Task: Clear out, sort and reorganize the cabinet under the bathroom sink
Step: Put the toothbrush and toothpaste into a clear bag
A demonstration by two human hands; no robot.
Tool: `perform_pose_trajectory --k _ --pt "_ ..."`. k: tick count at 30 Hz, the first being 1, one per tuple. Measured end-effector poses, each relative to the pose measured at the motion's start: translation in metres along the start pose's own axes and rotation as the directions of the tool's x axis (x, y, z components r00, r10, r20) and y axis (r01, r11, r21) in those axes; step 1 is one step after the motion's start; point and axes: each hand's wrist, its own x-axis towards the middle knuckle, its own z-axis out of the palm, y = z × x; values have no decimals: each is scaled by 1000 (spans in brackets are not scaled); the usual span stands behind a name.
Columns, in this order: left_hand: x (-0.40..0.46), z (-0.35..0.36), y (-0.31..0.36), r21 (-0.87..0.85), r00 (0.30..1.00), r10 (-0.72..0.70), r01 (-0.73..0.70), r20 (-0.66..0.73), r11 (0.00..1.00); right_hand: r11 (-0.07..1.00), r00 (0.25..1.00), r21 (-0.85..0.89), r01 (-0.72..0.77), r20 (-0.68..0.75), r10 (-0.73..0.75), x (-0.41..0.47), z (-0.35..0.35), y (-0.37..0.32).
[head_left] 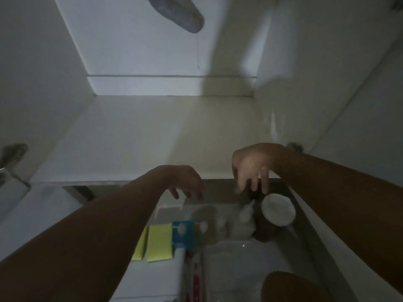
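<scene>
Dim white cabinet walls (152,131) fill the upper view, bare and in shadow, with a drawer or bin (305,225) of toiletries pulled out below them. At its far right corner stands a dark jar with a white round lid (278,209), upright; just beside it to the left are pale squeeze bottles (245,216), blurred and hard to count. The right hand (253,168) hangs directly above the jar, fingers spread and pointing down, grasping nothing; whether a fingertip touches the jar's far edge cannot be told. The left hand (185,182) hovers over the drawer's back edge, fingers loosely curled and likewise holding nothing. Judged by its build, the jar is likely rigid and moderately heavy, possibly glass and so breakable, with a smooth lid; it is best taken around the lid's rim or the body below, not by the flat top. The bottles are probably light and yielding. Further left lie yellow sponges or cloths (159,241), soft, and a blue packet (182,234). A clear plastic container (235,269) sits nearer the person.
</scene>
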Motion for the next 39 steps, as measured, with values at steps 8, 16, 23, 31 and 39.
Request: perform_pose_trajectory --k 8,16,23,31,39 --pt "47 47 94 254 964 252 -267 89 930 963 981 263 -55 -163 100 -20 24 90" --pt "74 92 116 269 906 417 -419 66 867 985 937 158 -66 -331 116 -15 73 112" --pt "79 110 74 265 901 416 -374 -126 889 990 954 138 -28 -291 68 0 101 103" --pt "61 119 1 175 909 242 -192 -338 966 950 997 306 60 -68 -40 41 134 62" --pt "34 159 -74 66 917 -25 55 -397 996 948 993 298 113 -2 -118 72 189 11"
